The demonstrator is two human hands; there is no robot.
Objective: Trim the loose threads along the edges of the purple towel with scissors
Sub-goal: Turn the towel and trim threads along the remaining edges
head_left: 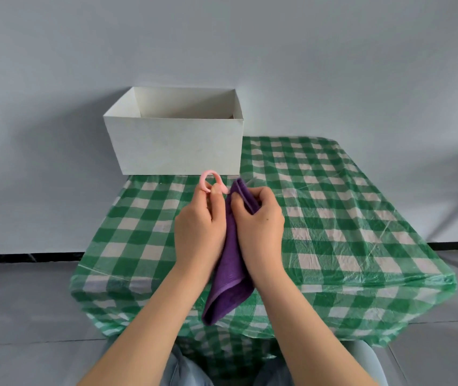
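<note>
**Snipping at the towel's top edge**

The purple towel (230,274) hangs folded above the checked table (347,218), its upper edge pinched by the right hand (261,227). The left hand (198,227) grips pink-handled scissors (211,182) beside that edge; blades hidden. Trimming seems underway; next, feed fresh edge along.

A small table (333,218) draped in a green-and-white checked cloth, with one white box on it.

The cloth (375,274) is thin and glossy, creased in places, and hangs over the near edge and both sides, bunching at the corners. The white box (175,146) sits at the far left corner, open at the top, its long side facing me; its left end juts out past the table's left edge, and its back is close to the pale wall. The table stands on a grey floor (21,302).
</note>
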